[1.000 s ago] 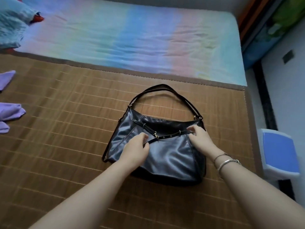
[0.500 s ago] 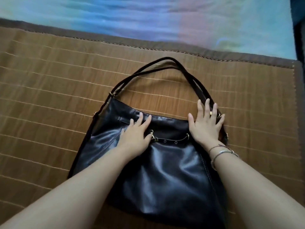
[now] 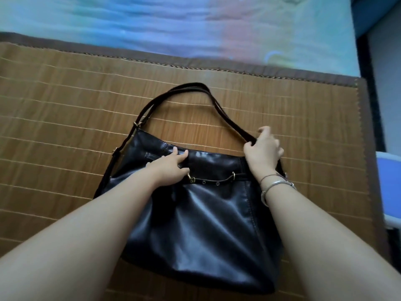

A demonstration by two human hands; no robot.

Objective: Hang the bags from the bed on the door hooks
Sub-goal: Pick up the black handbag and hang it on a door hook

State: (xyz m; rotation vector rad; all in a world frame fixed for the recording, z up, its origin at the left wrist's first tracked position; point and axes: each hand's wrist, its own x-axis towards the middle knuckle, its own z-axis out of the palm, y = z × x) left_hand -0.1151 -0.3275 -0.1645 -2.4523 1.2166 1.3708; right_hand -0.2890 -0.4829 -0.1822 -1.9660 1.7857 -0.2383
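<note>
glossy black leather bag (image 3: 201, 224) lies on a matt woven mat (image 3: 65, 118).

Glossy black bag (image 3: 201, 222), striped tan mat (image 3: 65, 109), pastel rainbow sheet (image 3: 173, 25).

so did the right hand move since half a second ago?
Yes. The right hand went from lying flat on the bag's top right corner to its strap, now curled around it.
</note>
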